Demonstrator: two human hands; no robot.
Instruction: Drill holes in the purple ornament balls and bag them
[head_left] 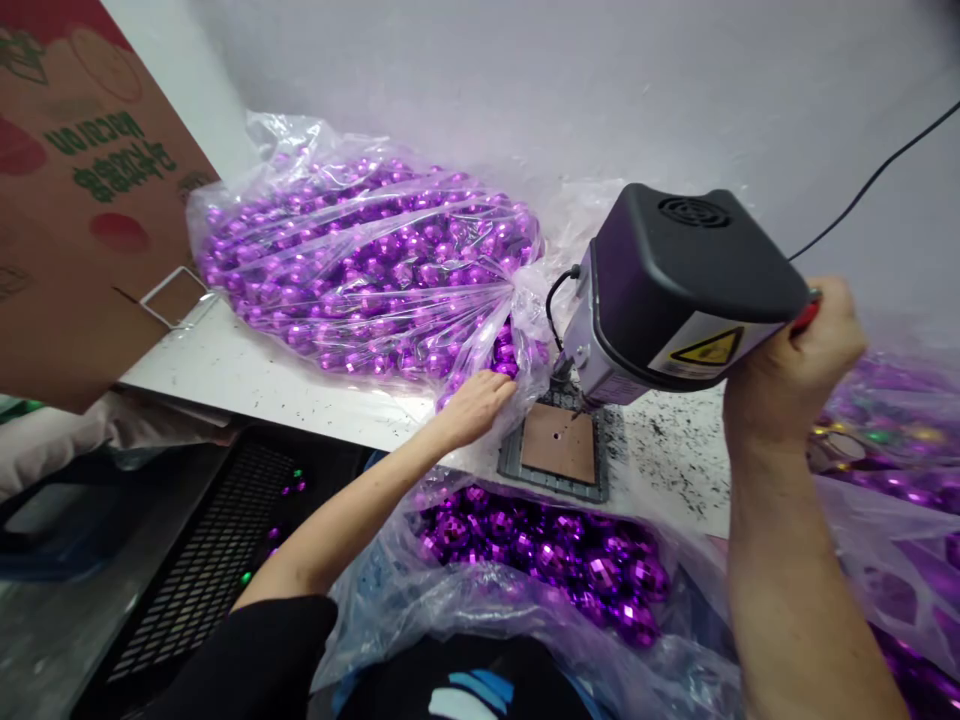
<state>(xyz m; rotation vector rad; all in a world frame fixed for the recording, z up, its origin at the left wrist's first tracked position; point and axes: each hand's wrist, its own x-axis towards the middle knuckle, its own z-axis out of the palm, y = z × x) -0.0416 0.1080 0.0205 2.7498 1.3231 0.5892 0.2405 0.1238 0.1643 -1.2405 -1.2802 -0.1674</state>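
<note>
My left hand (pixel 480 403) reaches into the mouth of a big clear plastic bag (pixel 360 265) full of shiny purple faceted balls; its fingertips touch the balls at the opening, and I cannot tell if it grips one. My right hand (pixel 795 365) is closed around the red-tipped lever at the right side of a small bench drill press (pixel 675 290) with a black motor cover. Under the drill bit lies a brown wooden pad (pixel 561 442) on the grey base, with nothing on it.
A second open bag of purple balls (pixel 555 560) lies in my lap at the table's front edge. More purple balls in plastic (pixel 892 440) sit at the right. A cardboard box (pixel 75 200) stands at the left. A black mesh crate (pixel 217 560) is below left.
</note>
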